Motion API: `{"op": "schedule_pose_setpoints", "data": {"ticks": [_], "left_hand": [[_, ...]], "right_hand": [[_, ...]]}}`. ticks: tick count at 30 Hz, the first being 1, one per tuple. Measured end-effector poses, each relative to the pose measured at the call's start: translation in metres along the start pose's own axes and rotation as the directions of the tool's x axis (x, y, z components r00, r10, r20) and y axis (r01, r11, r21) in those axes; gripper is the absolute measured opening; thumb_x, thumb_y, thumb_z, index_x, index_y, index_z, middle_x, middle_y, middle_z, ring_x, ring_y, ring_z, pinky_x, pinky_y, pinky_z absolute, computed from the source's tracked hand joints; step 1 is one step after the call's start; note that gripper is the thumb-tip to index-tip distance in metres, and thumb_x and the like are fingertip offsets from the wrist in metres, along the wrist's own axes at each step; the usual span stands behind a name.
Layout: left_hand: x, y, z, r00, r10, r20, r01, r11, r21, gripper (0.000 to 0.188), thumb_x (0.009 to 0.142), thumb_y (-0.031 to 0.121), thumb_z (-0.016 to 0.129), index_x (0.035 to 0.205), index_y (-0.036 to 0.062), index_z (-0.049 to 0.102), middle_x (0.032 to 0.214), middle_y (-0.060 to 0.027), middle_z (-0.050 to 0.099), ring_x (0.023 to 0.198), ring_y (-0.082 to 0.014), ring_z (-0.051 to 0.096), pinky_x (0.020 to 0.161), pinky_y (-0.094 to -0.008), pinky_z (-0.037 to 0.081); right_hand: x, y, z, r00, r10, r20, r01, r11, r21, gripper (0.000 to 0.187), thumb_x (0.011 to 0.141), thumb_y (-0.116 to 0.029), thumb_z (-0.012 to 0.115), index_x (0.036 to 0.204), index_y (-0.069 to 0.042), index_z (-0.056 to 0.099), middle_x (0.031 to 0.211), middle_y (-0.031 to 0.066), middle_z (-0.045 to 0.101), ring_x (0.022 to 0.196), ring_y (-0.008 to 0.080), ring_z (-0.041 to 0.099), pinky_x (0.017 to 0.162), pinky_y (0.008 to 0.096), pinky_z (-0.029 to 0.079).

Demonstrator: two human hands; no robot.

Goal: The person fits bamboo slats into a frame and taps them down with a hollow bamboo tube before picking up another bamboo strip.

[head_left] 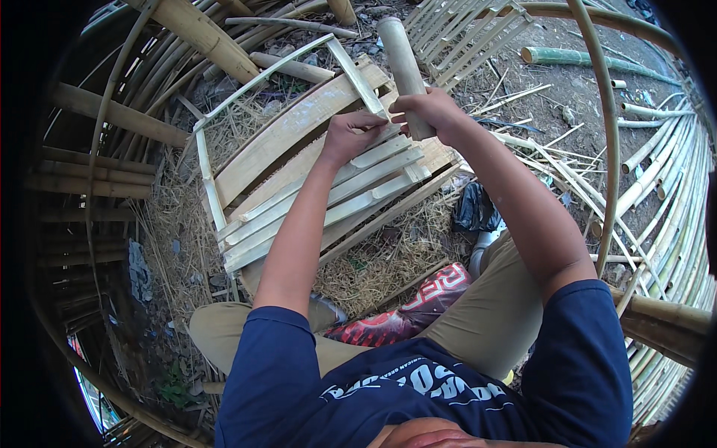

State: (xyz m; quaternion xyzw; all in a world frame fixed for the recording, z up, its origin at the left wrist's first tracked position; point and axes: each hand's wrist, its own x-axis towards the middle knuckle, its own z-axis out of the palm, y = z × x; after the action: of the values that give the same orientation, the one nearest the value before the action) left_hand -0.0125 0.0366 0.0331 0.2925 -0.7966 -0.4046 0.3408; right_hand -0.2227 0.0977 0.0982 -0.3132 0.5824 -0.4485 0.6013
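My right hand [433, 113] is wrapped round the lower part of a thick, round wooden club [402, 63], whose other end points away from me. Close beside it, my left hand [352, 138] has its fingertips pinched together at the corner of a frame of pale split-bamboo strips [357, 78]. What the pinch holds is too small to make out. Several split-bamboo slats [321, 200] lie side by side under my left wrist, across wooden planks [287, 134] on the ground. The frame's far side rises beyond the planks.
A slatted bamboo panel [467, 37] lies at the far right. Bamboo poles [657, 187] are piled along the right, near an upright bent pole [606, 149]. A green bamboo pole [590, 61] lies behind. A black plastic bag [476, 209] and a red printed sack [418, 306] are by my legs.
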Motion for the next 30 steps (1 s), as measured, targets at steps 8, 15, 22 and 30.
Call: {"op": "schedule_pose_setpoints", "data": {"ticks": [8,15,22,30], "left_hand": [[0.001,0.001,-0.001,0.999,-0.003,0.051,0.003,1.000,0.010,0.019,0.088,0.002,0.079,0.106,0.0080,0.083,0.097,-0.0033,0.078,0.081,-0.0088,0.067,0.075,-0.0250,0.055],[0.001,0.000,0.001,0.999,0.031,0.027,-0.031,0.999,0.007,0.021,0.087,-0.001,0.078,0.106,0.0081,0.083,0.099,-0.0042,0.078,0.080,-0.0088,0.066,0.075,-0.0250,0.055],[0.002,0.001,0.001,0.997,-0.067,0.034,0.065,0.996,0.062,0.019,0.086,0.009,0.083,0.105,0.0077,0.082,0.098,-0.0052,0.078,0.081,-0.0104,0.069,0.074,-0.0264,0.055],[0.003,0.001,-0.002,0.995,-0.043,0.092,0.031,0.992,0.124,0.019,0.083,0.019,0.088,0.099,0.0108,0.084,0.098,-0.0036,0.075,0.085,-0.0150,0.069,0.081,-0.0305,0.056]], "right_hand": [[-0.002,-0.002,0.000,1.000,0.004,-0.002,-0.004,1.000,-0.031,0.053,0.083,-0.010,0.079,0.126,0.007,0.054,0.108,0.0179,0.070,0.097,0.0260,0.075,0.073,0.0393,0.064],[-0.001,0.000,-0.002,1.000,-0.003,0.004,0.003,1.000,-0.016,0.050,0.085,-0.010,0.077,0.126,0.006,0.054,0.109,0.0169,0.072,0.098,0.0259,0.075,0.074,0.0388,0.064],[-0.004,-0.002,0.001,1.000,-0.023,-0.005,0.022,0.999,-0.030,0.052,0.082,-0.008,0.079,0.125,0.008,0.053,0.107,0.0180,0.071,0.094,0.0254,0.075,0.072,0.0375,0.064],[-0.033,-0.015,-0.013,0.998,-0.048,-0.038,0.039,0.976,-0.216,0.048,0.080,-0.010,0.081,0.118,0.008,0.058,0.091,0.0149,0.072,0.067,0.0220,0.073,0.059,0.0331,0.060]]}}
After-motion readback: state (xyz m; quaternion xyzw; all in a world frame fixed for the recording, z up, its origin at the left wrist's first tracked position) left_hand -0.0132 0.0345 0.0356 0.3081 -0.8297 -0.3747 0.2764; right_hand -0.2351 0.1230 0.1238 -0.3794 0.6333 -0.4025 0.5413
